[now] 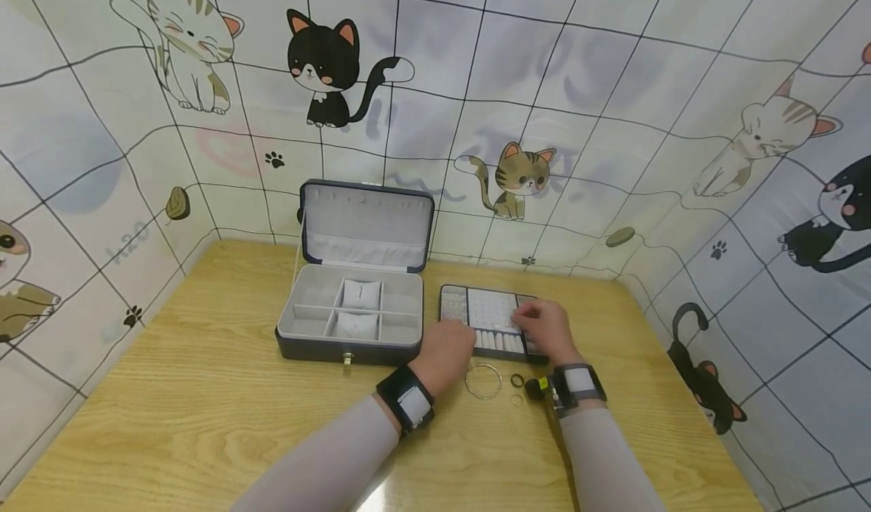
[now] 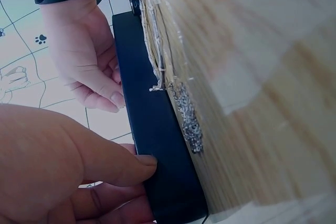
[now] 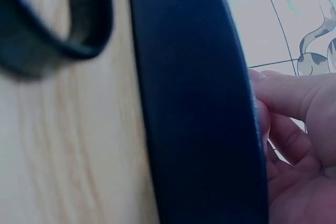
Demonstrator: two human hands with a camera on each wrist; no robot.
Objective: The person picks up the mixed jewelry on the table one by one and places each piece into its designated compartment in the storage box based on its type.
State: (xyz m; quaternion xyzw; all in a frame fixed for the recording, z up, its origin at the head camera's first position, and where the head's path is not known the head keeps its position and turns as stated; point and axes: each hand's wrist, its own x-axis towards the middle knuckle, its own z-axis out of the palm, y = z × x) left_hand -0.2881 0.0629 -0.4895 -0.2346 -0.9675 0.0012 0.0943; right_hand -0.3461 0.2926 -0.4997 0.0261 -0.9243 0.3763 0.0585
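Note:
A dark-sided jewelry tray [image 1: 500, 355] lies on the table, with white ring rolls [image 1: 497, 342] along its front and a pale dotted panel [image 1: 491, 309] behind them. My left hand [image 1: 445, 353] grips its front left edge; in the left wrist view the thumb [image 2: 134, 169] presses on the outer front wall while the other fingers go behind the rim. Over the panel's right side, my right hand [image 1: 547, 330] holds thumb and forefinger pinched together. Whatever tiny piece sits between those fingertips is too small to make out. In the right wrist view, the tray wall [image 3: 199, 103] partly hides the fingertips.
A jewelry box [image 1: 350, 349] stands left with its lid [image 1: 367, 228] raised and two small cushions inside. Before the tray lie a gold bangle [image 1: 484, 396], a black ring [image 1: 517, 381] and a thin gold ring [image 1: 517, 401]. A silver chain [image 2: 189, 121] lies bunched by the tray.

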